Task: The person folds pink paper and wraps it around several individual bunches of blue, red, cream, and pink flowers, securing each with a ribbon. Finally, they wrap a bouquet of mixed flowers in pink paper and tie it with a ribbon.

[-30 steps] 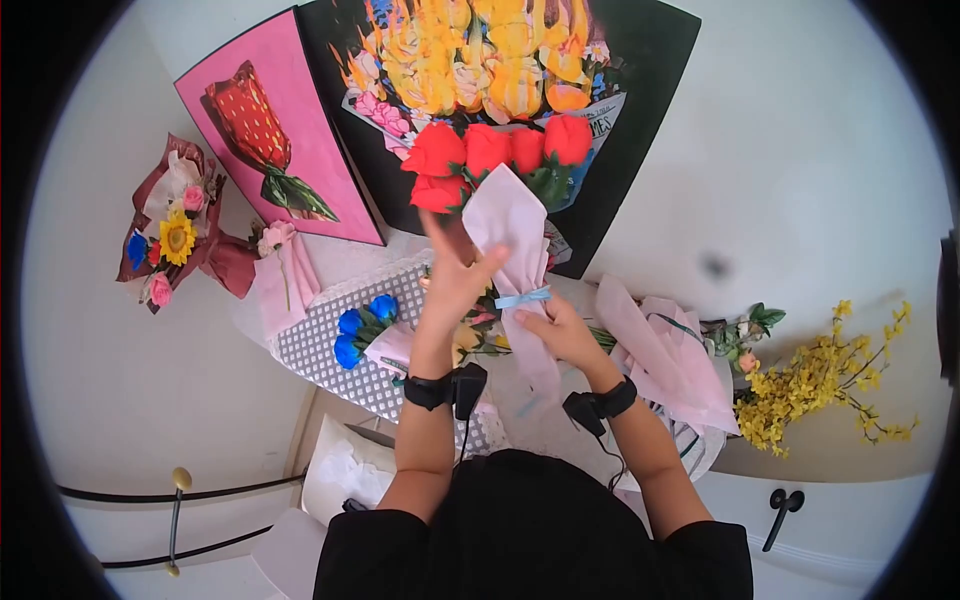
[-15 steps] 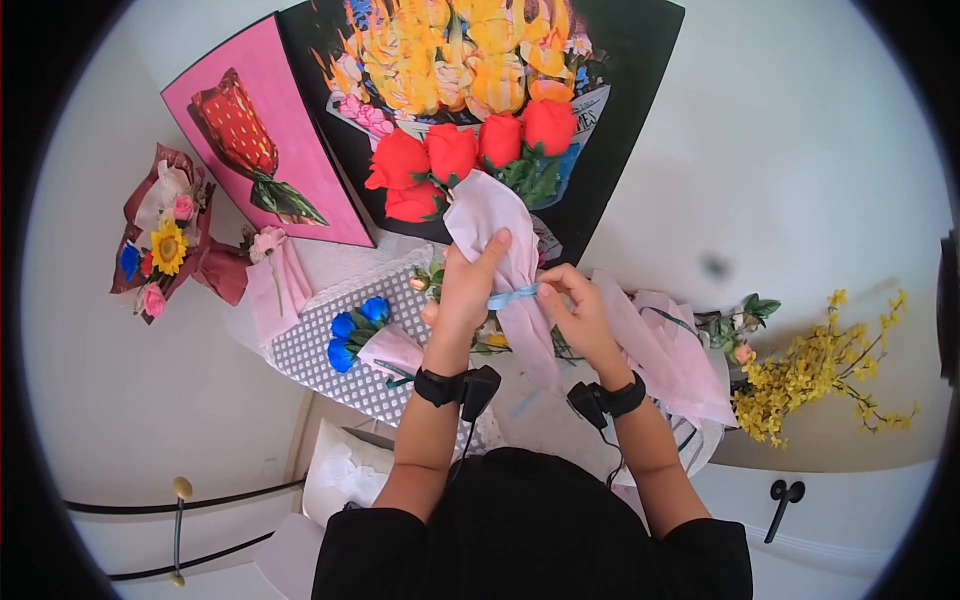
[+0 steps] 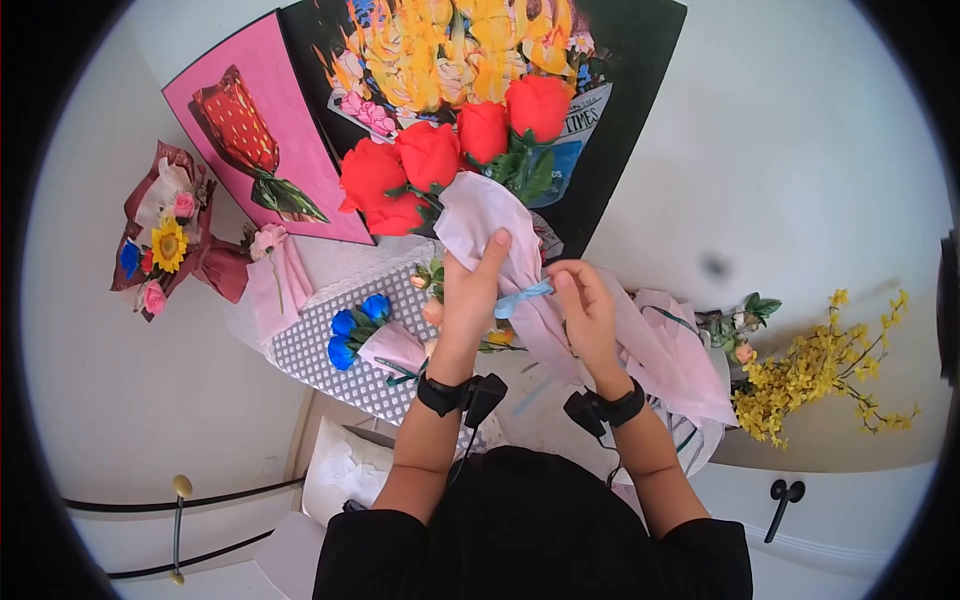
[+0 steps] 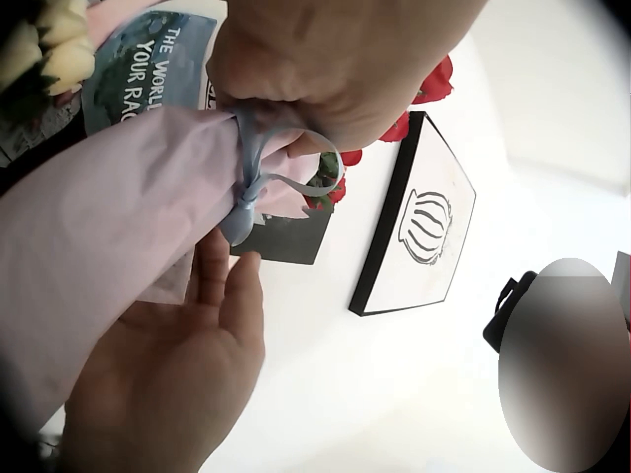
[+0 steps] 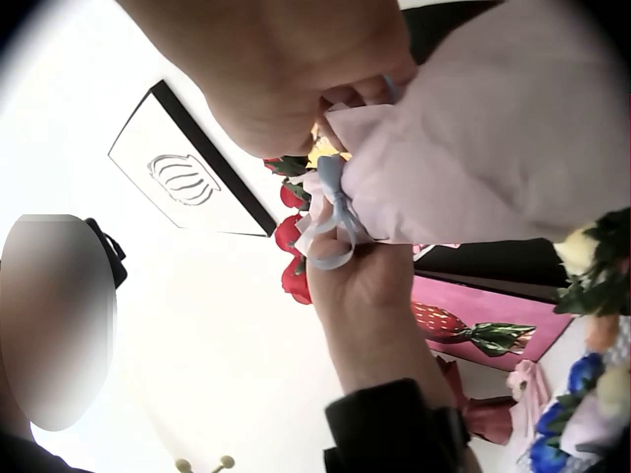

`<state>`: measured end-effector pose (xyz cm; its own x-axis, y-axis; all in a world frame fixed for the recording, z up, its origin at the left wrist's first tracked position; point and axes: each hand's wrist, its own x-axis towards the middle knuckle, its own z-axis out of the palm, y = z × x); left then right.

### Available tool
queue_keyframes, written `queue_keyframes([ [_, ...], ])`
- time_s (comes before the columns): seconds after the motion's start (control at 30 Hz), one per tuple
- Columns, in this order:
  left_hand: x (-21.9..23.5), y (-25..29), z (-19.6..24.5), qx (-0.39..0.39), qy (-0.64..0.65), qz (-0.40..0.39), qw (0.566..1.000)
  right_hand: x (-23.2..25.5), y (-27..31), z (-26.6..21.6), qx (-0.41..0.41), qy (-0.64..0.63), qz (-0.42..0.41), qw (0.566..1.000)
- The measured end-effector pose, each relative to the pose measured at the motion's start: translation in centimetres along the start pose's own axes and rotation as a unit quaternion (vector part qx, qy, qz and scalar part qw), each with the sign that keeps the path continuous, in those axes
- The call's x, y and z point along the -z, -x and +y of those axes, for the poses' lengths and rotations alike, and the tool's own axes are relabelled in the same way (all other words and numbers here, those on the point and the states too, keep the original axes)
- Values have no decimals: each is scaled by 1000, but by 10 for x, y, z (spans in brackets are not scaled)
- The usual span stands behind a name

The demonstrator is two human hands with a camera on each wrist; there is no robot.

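Note:
A bouquet of several red roses (image 3: 428,156) in pale pink wrapping paper (image 3: 487,212) is held up over the table, blooms toward the back left. My left hand (image 3: 472,290) grips its neck just above the ribbon, thumb across the front of the paper. A light blue ribbon (image 3: 523,297) is tied round the neck, its bow and loop showing in the left wrist view (image 4: 251,182). My right hand (image 3: 590,315) is at the ribbon's right side, thumb and forefinger pinching close by its end. The paper's lower part hangs below the ribbon.
Blue roses (image 3: 345,335) in pink paper lie on a grey patterned mat (image 3: 300,350) at left. More pink paper (image 3: 670,370) and yellow blossom branches (image 3: 800,390) lie right. Behind stand a pink picture (image 3: 300,150) and a dark floral painting (image 3: 640,60). A mixed bouquet (image 3: 165,240) is far left.
My left hand has moved from open beside the blooms to gripping the neck. The bouquet has tilted left, roses shifting left. My right hand has moved from holding the paper to the ribbon's end.

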<state>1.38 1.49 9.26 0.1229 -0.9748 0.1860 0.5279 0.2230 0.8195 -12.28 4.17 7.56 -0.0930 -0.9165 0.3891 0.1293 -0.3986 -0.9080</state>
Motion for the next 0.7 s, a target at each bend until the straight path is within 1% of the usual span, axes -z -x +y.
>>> queue_keyframes([
  [0.07, 4, -2, -8, -26, -46, 15, 998, 7, -5, 0, -21, 58, -75, 995],
  [0.1, 5, -1, -10, -26, -46, 15, 998, 7, -5, 0, -21, 58, -74, 995],
  [0.17, -7, 6, 3, -24, -25, 18, 999, 8, -3, -3, 65, 118, -96, 986],
  [0.2, -9, 7, 6, -24, -25, 19, 999, 8, -2, -6, 64, 118, -96, 986],
  [0.27, -12, 10, 9, -51, -59, 25, 997, 6, 1, -14, 91, 173, -91, 976],
  [0.3, -12, 10, 8, -50, -59, 24, 997, 7, 1, -14, 91, 173, -89, 977],
  [0.37, -11, 9, 4, -89, -77, 41, 992, 8, 2, -14, 139, 159, -69, 975],
  [0.4, -9, 8, 1, -89, -77, 41, 992, 9, 2, -14, 139, 159, -68, 975],
  [0.47, -4, 5, -5, -118, -84, 67, 987, 13, 2, -14, 134, 86, -40, 986],
  [0.5, -2, 4, -7, -119, -84, 67, 987, 16, 1, -15, 135, 86, -40, 986],
  [0.57, 4, 2, -8, -118, -123, 74, 983, 25, -3, -18, 114, -7, -1, 993],
  [0.6, 6, 2, -9, -119, -123, 74, 982, 29, -7, -20, 115, -7, -2, 993],
  [0.67, 11, 0, -10, -114, -119, 95, 982, 39, -17, -24, 136, -103, 68, 983],
  [0.7, 14, -1, -12, -115, -118, 96, 982, 49, -21, -21, 137, -104, 67, 983],
])
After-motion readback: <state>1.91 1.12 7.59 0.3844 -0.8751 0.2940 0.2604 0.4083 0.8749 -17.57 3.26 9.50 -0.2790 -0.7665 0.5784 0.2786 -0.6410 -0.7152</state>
